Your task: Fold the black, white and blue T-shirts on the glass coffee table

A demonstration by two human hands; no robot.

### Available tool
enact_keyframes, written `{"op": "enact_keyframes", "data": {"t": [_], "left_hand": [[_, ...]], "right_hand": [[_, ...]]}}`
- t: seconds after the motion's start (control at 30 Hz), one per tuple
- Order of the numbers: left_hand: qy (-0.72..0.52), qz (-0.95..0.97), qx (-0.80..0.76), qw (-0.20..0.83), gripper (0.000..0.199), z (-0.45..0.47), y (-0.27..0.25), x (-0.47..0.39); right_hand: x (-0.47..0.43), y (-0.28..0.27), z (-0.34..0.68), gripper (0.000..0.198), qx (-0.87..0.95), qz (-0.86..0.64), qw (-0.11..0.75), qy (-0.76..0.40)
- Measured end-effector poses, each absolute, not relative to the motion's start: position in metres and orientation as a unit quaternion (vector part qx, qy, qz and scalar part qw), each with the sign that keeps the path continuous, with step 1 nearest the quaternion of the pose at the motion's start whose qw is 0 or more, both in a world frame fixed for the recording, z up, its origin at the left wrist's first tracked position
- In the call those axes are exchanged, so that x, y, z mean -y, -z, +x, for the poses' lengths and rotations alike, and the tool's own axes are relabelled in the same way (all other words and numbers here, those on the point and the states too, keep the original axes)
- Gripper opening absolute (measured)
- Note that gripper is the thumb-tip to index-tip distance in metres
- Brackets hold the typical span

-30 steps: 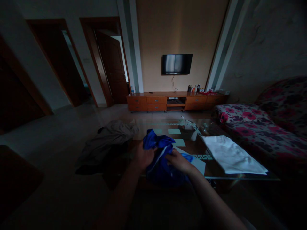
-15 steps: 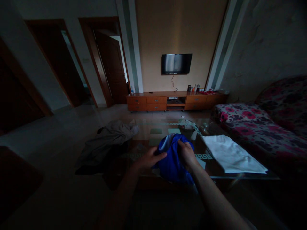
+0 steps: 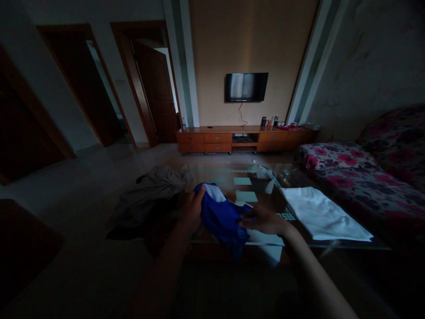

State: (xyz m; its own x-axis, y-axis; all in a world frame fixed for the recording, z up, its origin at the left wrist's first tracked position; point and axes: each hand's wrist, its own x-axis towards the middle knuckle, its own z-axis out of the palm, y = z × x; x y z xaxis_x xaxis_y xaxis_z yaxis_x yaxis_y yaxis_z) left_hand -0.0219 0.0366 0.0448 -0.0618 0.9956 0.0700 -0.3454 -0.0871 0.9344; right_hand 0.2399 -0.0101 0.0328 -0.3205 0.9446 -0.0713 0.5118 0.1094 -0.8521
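A blue garment (image 3: 219,217) with a white patch hangs bunched between my two hands, over the near edge of the glass coffee table. My left hand (image 3: 194,206) grips its upper left part, thumb on top. On its right side, my right hand (image 3: 262,220) pinches the cloth with the fingertips. The lower end of the garment droops past the table edge; its exact kind cannot be made out in the dim light. To the right lies a folded white cloth (image 3: 323,215). Left of my hands, a crumpled grey garment (image 3: 152,190) rests on the table beside dark cloth.
The glass coffee table (image 3: 352,243) has a patterned border. Beyond it stands a low wooden cabinet (image 3: 217,138) with bottles, under a wall television (image 3: 246,87). A flowered sofa (image 3: 345,157) is on the right. Clear glassware (image 3: 285,175) sits at the table's far right.
My left hand has moved left and up with the blue garment's edge. My right hand has come lower, and the cloth is now stretched out more between them.
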Motion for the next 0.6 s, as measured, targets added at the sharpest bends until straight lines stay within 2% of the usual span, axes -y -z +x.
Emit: {"op": "enact_keyframes", "data": {"t": [0.07, 0.1, 0.17, 0.23, 0.3, 0.37, 0.47, 0.53, 0.6], "left_hand": [[-0.585, 0.383, -0.376, 0.608, 0.053, -0.020, -0.052, -0.029], [-0.566, 0.374, -0.365, 0.638, 0.050, -0.019, -0.056, -0.025], [-0.532, 0.367, -0.345, 0.680, 0.043, -0.018, -0.062, -0.019], [-0.512, 0.364, -0.333, 0.703, 0.038, -0.019, -0.065, -0.015], [-0.500, 0.360, -0.329, 0.715, 0.035, -0.020, -0.067, -0.014], [-0.492, 0.361, -0.327, 0.721, 0.035, -0.023, -0.067, -0.014], [-0.494, 0.383, -0.323, 0.710, 0.038, -0.028, -0.066, -0.019], [-0.514, 0.419, -0.341, 0.667, 0.040, -0.032, -0.065, -0.025], [-0.537, 0.477, -0.396, 0.571, 0.039, -0.038, -0.062, -0.033]], "right_hand": [[0.012, -0.032, 0.239, 0.020, 0.672, -0.538, 0.338, -0.381], [0.013, -0.032, 0.236, 0.021, 0.659, -0.534, 0.386, -0.364], [0.015, -0.033, 0.228, 0.050, 0.656, -0.499, 0.438, -0.359], [0.018, -0.035, 0.218, 0.081, 0.674, -0.452, 0.435, -0.391], [0.022, -0.038, 0.207, 0.091, 0.676, -0.420, 0.427, -0.430], [0.023, -0.041, 0.199, 0.078, 0.667, -0.404, 0.419, -0.466], [0.019, -0.044, 0.199, 0.035, 0.656, -0.405, 0.375, -0.515], [0.014, -0.044, 0.207, 0.026, 0.643, -0.421, 0.389, -0.507], [0.008, -0.044, 0.220, 0.026, 0.622, -0.439, 0.451, -0.466]]}}
